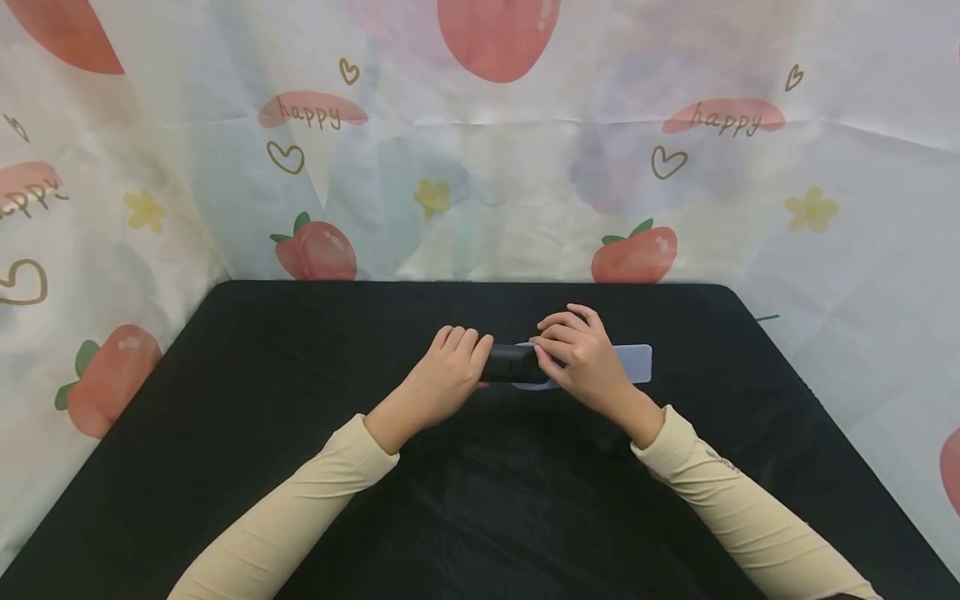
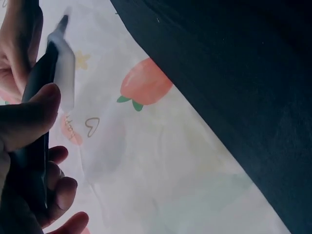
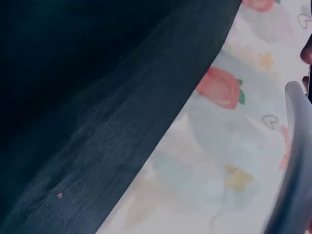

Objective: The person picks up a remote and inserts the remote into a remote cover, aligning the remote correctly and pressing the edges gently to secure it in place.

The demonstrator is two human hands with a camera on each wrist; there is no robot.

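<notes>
Above the black tabletop, my left hand (image 1: pixel 450 371) grips the left end of a long black object (image 1: pixel 512 364). In the left wrist view its thumb lies over the black body (image 2: pixel 35 158) and the fingers curl beneath. A pale blue-grey flat strip (image 1: pixel 636 363) with rounded corners sticks out to the right, partly behind my right hand (image 1: pixel 585 358). That hand's thumb and fingertips pinch the black object's right end. Its other fingers are bent and raised. The pale piece (image 3: pixel 294 146) shows a curved edge in the right wrist view. What kind of object this is, I cannot tell.
A black cloth (image 1: pixel 465 517) covers the table. Behind its far edge and along the sides hangs a pale curtain (image 1: pixel 510 192) printed with fruit, hearts and flowers. A tiny light speck (image 3: pixel 59 195) lies on the black surface in the right wrist view.
</notes>
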